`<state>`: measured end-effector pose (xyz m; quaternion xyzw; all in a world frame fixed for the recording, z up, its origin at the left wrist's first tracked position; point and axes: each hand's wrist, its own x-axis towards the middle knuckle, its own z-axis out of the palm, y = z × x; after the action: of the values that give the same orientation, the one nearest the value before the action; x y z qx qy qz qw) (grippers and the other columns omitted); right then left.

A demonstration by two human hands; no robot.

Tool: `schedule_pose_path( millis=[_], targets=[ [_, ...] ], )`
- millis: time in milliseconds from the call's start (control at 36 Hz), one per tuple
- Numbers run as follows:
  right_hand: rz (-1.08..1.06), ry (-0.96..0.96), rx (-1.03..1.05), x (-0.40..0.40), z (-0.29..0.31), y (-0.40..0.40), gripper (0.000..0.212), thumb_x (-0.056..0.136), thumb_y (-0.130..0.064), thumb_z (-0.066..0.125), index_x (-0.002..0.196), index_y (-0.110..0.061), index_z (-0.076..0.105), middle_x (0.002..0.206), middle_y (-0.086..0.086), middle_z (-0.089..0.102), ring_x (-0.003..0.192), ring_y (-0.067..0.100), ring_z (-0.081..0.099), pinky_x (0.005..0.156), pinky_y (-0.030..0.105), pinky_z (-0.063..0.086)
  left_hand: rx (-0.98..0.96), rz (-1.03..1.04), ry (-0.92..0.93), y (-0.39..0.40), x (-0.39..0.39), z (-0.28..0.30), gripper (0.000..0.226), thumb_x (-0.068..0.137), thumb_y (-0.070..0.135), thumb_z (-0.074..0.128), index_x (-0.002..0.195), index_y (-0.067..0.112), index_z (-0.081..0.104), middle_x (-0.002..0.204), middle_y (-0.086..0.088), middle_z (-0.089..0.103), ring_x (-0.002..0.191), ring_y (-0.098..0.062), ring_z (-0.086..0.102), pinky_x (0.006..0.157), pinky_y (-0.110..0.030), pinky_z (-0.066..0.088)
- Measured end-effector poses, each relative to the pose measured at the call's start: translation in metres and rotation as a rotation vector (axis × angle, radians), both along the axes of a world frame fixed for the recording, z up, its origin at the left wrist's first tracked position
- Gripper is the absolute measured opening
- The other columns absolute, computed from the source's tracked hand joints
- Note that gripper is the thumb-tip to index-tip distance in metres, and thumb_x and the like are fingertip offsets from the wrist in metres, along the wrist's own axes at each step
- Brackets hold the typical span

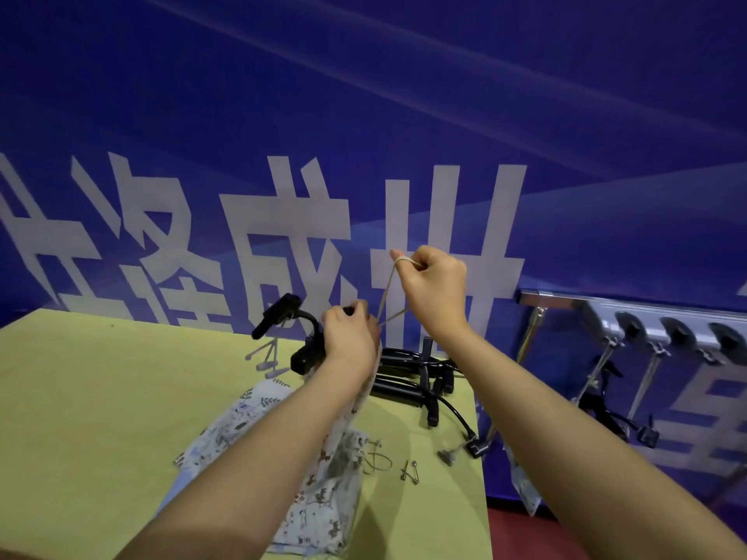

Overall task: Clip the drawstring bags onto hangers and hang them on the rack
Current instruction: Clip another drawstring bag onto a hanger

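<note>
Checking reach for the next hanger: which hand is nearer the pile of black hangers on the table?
Left. The left hand is just above-left of the black hangers; the right hand is raised higher, pulling the drawstring.

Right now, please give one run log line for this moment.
left hand: grips bag top | right hand: pulls cord up | hangers: on table | bag: not clipped

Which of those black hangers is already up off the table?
The hanger by the left hand, tilted up with its clip in the air. The other hangers lie piled flat on the table, behind the right hand's forearm.
</note>
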<state>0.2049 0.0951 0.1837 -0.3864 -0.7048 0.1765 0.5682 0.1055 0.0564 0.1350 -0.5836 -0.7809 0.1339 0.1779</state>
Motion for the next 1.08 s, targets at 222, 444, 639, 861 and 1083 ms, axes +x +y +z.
schedule_pose_path(
  millis=[222,444,639,861,1083],
  targets=[
    [0.052,0.084,-0.02,0.015,0.023,-0.017,0.039,0.091,-0.027,0.061,0.058,-0.011,0.051,0.048,-0.005,0.043,0.046,0.007,0.04,0.05,0.023,0.039,0.074,0.149,-0.133,-0.013,0.025,0.023,0.042,0.092,0.018,0.054,0.131,0.011,0.042,0.133,-0.009,0.035,0.114,-0.032,0.042,0.075,-0.029,0.044],
    [0.155,0.161,0.045,0.05,0.055,-0.033,0.039,0.089,-0.024,0.064,0.055,-0.015,0.048,0.046,-0.006,0.042,0.043,0.006,0.038,0.049,0.013,0.036,0.19,0.167,-0.095,-0.044,0.062,0.055,0.038,0.094,0.033,0.049,0.126,0.013,0.049,0.123,-0.008,0.049,0.112,-0.027,0.048,0.087,-0.035,0.04],
    [0.202,0.163,0.075,0.111,0.061,-0.049,0.045,0.088,-0.025,0.066,0.051,-0.02,0.041,0.046,-0.005,0.04,0.045,0.007,0.037,0.048,0.013,0.032,0.301,0.087,-0.237,-0.069,0.12,0.058,0.051,0.093,0.055,0.036,0.118,0.013,0.051,0.115,-0.009,0.054,0.107,-0.028,0.054,0.082,-0.037,0.04],
    [0.176,0.129,0.062,0.198,0.041,-0.054,0.054,0.085,-0.023,0.069,0.047,-0.025,0.031,0.042,-0.009,0.031,0.043,0.008,0.032,0.05,0.023,0.032,0.081,0.012,-0.456,-0.071,0.208,0.037,0.064,0.087,0.069,0.036,0.115,0.013,0.046,0.109,-0.011,0.058,0.098,-0.03,0.06,0.07,-0.034,0.04],
    [0.039,-0.021,-0.091,0.296,-0.007,-0.034,0.048,0.081,-0.031,0.071,0.05,-0.018,0.036,0.045,-0.005,0.034,0.048,0.01,0.033,0.053,0.032,0.033,-0.019,-0.163,-0.918,-0.047,0.293,0.008,0.052,0.088,0.064,0.039,0.09,0.016,0.058,0.093,-0.012,0.065,0.085,-0.031,0.062,0.071,-0.036,0.047]
  ],
)
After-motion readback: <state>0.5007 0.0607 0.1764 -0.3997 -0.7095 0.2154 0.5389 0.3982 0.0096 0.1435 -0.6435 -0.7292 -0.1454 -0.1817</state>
